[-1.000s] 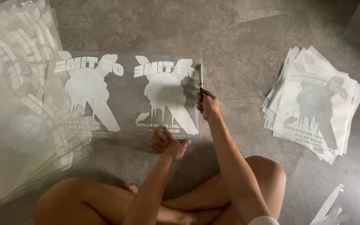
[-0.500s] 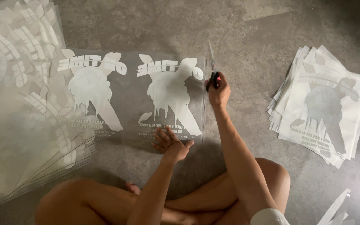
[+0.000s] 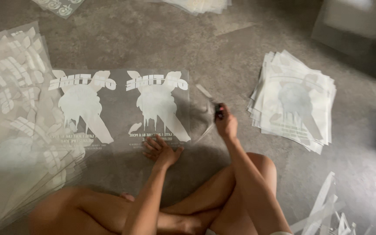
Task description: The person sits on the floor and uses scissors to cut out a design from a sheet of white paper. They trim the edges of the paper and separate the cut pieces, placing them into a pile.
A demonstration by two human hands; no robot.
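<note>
A clear film sheet with two white printed figures lies flat on the grey floor in front of my crossed legs. My left hand presses down on the sheet's near edge, fingers spread. My right hand sits just past the sheet's right edge and grips a small dark-handled cutting tool. A narrow strip of clear film curls up from the sheet's right side beside that hand, blurred by motion.
A tall stack of similar clear printed sheets spreads at my left. A pile of cut prints rests to the right. Thin offcut strips lie at the lower right. More sheets sit at the far edge.
My right hand has drawn the cutting tool back from the sheet's far right corner toward me along the right edge. A strip has come loose there. The left hand stays put.
</note>
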